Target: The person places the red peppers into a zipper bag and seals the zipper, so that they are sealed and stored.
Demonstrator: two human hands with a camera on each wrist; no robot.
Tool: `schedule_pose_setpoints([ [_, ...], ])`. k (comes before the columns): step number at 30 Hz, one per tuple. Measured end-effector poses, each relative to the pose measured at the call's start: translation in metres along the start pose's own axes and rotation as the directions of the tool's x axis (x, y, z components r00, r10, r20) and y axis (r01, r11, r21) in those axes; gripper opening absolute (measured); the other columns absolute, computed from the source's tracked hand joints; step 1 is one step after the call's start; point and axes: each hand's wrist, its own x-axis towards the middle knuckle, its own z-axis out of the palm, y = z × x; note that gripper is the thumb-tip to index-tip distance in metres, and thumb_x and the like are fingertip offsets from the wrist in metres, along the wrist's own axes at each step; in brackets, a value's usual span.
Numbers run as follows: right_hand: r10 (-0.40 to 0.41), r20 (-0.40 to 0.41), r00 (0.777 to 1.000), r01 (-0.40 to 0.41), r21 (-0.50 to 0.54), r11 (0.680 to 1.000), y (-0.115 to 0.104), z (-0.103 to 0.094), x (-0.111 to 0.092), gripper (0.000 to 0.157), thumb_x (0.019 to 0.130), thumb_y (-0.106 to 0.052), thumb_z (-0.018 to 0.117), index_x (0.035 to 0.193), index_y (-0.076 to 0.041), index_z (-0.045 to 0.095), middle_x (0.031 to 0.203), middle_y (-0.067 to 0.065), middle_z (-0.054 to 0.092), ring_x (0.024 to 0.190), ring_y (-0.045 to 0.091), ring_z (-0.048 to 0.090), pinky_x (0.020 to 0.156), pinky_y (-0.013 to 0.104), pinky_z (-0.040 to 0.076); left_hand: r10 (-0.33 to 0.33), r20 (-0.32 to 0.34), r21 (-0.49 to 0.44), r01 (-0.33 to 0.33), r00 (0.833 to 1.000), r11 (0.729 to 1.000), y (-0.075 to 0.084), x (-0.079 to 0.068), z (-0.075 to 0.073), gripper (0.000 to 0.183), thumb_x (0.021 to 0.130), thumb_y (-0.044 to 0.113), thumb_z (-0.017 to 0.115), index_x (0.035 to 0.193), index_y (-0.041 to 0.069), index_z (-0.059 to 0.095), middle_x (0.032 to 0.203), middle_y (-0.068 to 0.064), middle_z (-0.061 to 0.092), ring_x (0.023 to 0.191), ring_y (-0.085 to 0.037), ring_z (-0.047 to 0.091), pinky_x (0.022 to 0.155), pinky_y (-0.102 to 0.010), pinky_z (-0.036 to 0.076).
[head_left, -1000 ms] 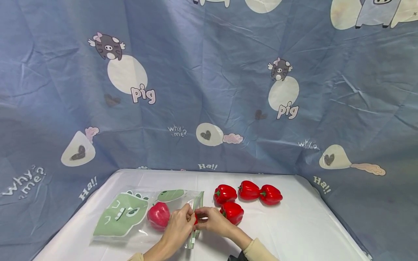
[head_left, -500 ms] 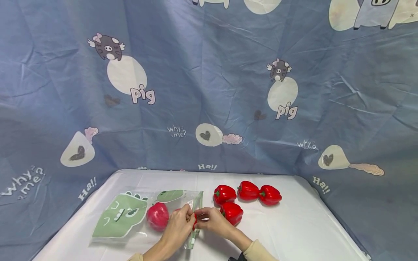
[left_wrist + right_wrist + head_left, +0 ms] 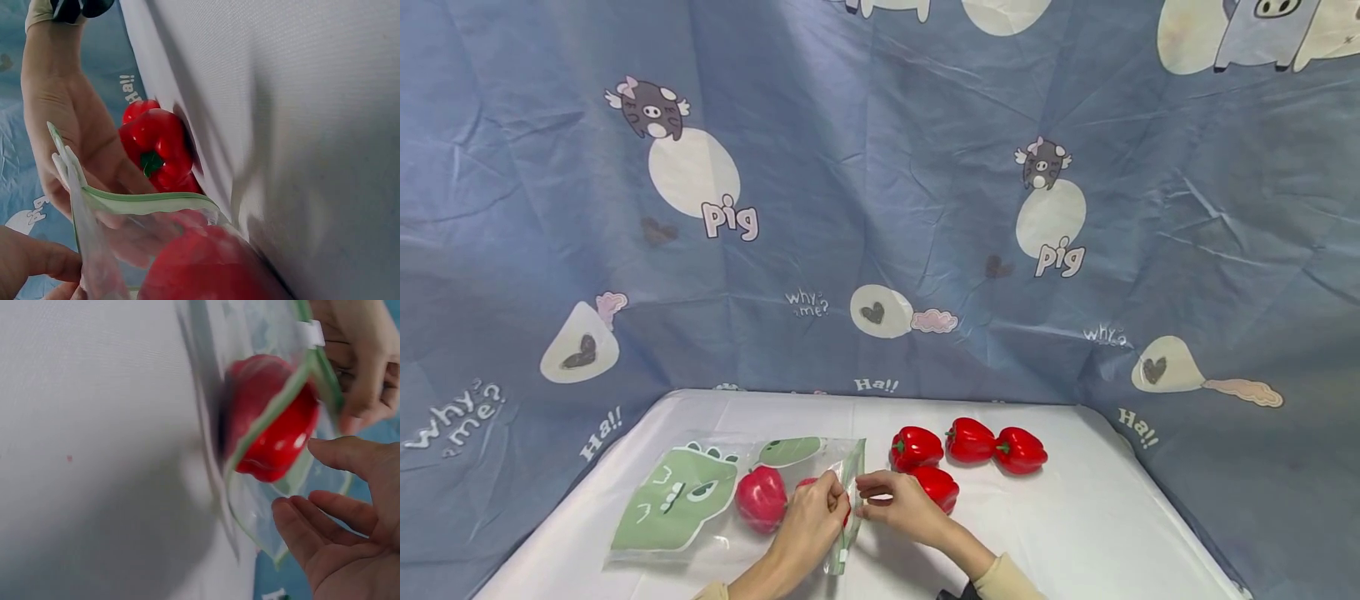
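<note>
A clear zip bag [image 3: 677,500] with green cartoon prints lies flat, its green-edged mouth to the right. My left hand [image 3: 812,512] pinches the upper edge of that mouth and holds it raised. Just inside the opening sits a red bell pepper [image 3: 284,444], partly hidden by my left hand in the head view. Deeper in the bag lies another red bell pepper [image 3: 762,500]. My right hand [image 3: 898,504] is at the mouth, fingers apart and holding nothing, its fingertips close to the nearer pepper in the right wrist view.
Several more red bell peppers [image 3: 972,439] lie on the white table [image 3: 1075,517] right of the bag; one [image 3: 938,487] is directly behind my right hand. A blue printed cloth [image 3: 880,208] hangs behind the table. A white slider [image 3: 311,334] sits on the bag's zip.
My right hand has let go of the bell pepper at the bag's mouth and drawn back slightly to the right. My left hand keeps its pinch on the bag edge.
</note>
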Motion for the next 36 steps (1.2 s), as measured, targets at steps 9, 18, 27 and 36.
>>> schedule_pose_setpoints([
  [9,-0.033,0.016,0.999,0.032,0.029,0.999,-0.007,-0.029,-0.015,0.039,0.085,-0.016,0.072,0.121,-0.006,0.063,0.120,0.018,0.065,0.108,0.027,0.066,0.086,0.024,0.053,0.001,-0.013,0.008,-0.001,1.000,1.000,0.001,0.000,0.001,0.022,0.079,0.004,0.066,0.068,0.017,0.051,0.053,0.015,0.044,0.050,0.004,0.037,0.049,-0.017,0.033],
  [18,-0.017,0.035,0.999,0.014,0.088,0.996,-0.005,-0.051,-0.028,0.041,0.087,-0.016,0.070,0.126,-0.009,0.060,0.121,0.010,0.066,0.110,0.025,0.064,0.086,0.020,0.051,-0.006,-0.008,-0.012,0.006,1.000,1.000,0.001,0.000,0.000,0.020,0.079,0.002,0.064,0.068,0.014,0.053,0.053,0.013,0.046,0.050,0.004,0.038,0.048,-0.017,0.034],
  [27,0.007,0.071,0.997,-0.017,0.131,0.991,0.004,-0.063,-0.036,0.046,0.086,-0.018,0.071,0.129,-0.006,0.057,0.126,0.009,0.062,0.119,0.027,0.059,0.098,0.034,0.048,0.011,-0.011,-0.015,-0.011,1.000,1.000,0.000,0.000,0.001,0.021,0.078,0.000,0.064,0.068,0.013,0.053,0.052,0.013,0.045,0.049,0.005,0.037,0.048,-0.016,0.034],
  [36,0.012,0.093,0.996,-0.023,0.116,0.993,0.006,-0.082,-0.047,0.052,0.089,-0.018,0.066,0.137,-0.006,0.049,0.139,0.014,0.053,0.131,0.028,0.050,0.107,0.039,0.039,0.023,-0.025,-0.012,-0.024,0.999,1.000,-0.001,0.000,0.003,0.022,0.078,-0.001,0.065,0.067,0.013,0.053,0.051,0.014,0.045,0.049,0.005,0.037,0.048,-0.016,0.034],
])
